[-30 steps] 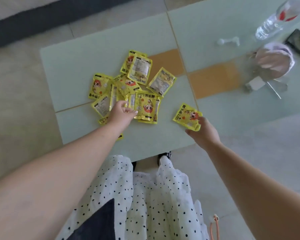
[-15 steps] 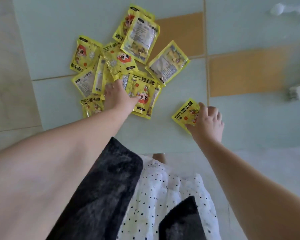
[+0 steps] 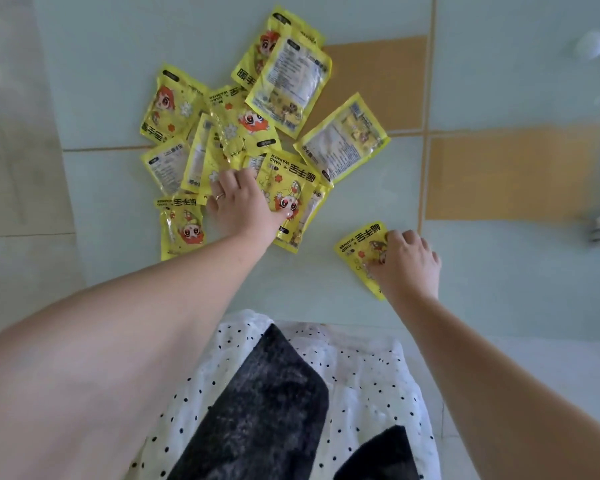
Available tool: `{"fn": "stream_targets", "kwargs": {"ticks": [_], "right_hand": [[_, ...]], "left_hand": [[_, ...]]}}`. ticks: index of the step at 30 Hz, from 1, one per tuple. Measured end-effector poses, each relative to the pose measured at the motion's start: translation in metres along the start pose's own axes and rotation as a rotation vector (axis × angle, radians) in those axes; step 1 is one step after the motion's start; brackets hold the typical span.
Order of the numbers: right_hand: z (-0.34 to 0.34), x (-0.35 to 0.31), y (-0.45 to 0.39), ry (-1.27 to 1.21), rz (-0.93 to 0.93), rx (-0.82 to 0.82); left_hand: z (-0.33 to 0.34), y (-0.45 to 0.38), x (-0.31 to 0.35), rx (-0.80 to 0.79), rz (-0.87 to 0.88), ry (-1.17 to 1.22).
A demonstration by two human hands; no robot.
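**Yellow hand-warmer packets under both hands**

Yellow foil is everywhere on the pale green glass table (image 3: pixel 118 81). Just left of the left hand (image 3: pixel 243 202), one packet (image 3: pixel 181 226) lies face up with its long axis running away from the person and its title end on the far side. Beyond that hand's fingertips spreads the loose pile of packets (image 3: pixel 229 133), overlapping at all angles. Some show a red-haired cartoon face and others the grey printed back.

The left hand rests on the near edge of this pile with a ring (image 3: pixel 219 195) on one finger. Its fingers are bent down among the packets, and whether they pinch one cannot be told. Its thumb lies flat across a front-facing packet (image 3: pixel 291 188) printed "HAND WARMER" beside Chinese characters, upside down to the wearer.

Well to the right of the pile, a single packet (image 3: pixel 355 245) lies flat on the glass, half under the right hand (image 3: pixel 407 263). Its title end, also reading "HAND WARMER", points away and slightly left, and its long axis slants back toward the wrist. That hand's fingers are curled over it, and thumb and fingertips clamp its surface.

An orange panel (image 3: pixel 499 174) shows through the glass beyond the right hand.
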State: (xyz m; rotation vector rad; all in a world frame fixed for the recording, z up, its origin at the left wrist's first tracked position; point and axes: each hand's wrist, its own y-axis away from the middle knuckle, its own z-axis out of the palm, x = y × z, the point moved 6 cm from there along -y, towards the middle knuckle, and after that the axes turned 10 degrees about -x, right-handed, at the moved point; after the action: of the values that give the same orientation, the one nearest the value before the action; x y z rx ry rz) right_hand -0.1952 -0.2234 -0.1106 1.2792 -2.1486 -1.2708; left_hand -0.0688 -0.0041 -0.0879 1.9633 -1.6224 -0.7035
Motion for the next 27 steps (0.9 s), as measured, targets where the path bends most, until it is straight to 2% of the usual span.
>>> {"fn": "stream_targets", "kwargs": {"ticks": [5,8,12,16,19,22,25,27], "right_hand": [[-0.010,-0.003,-0.002,-0.029,-0.044,0.030],[-0.035,-0.019,-0.007,-0.051,-0.157,0.041],[-0.088,-0.053,-0.021,0.005,-0.334,0.081],[-0.120,-0.093,-0.038,0.219,-0.509,0.158],[-0.122,-0.117,-0.051,0.507,-0.647,0.162],[-0.123,-0.122,-0.069,0.726,-0.674,0.096],[-0.122,-0.118,-0.081,0.837,-0.651,0.065],[-0.122,-0.118,-0.082,0.841,-0.665,0.106]], "left_hand": [[-0.011,-0.003,0.004,-0.009,-0.044,-0.014],[-0.024,-0.003,0.003,0.025,0.024,0.057],[-0.039,0.001,-0.009,-0.105,0.106,0.556],[-0.060,-0.012,-0.023,-0.124,-0.014,0.872],[-0.066,-0.031,-0.027,-0.142,-0.136,0.888],[-0.070,-0.048,-0.023,-0.113,-0.189,0.831],[-0.075,-0.060,-0.012,-0.076,-0.184,0.821],[-0.076,-0.065,-0.007,-0.054,-0.187,0.777]]}}
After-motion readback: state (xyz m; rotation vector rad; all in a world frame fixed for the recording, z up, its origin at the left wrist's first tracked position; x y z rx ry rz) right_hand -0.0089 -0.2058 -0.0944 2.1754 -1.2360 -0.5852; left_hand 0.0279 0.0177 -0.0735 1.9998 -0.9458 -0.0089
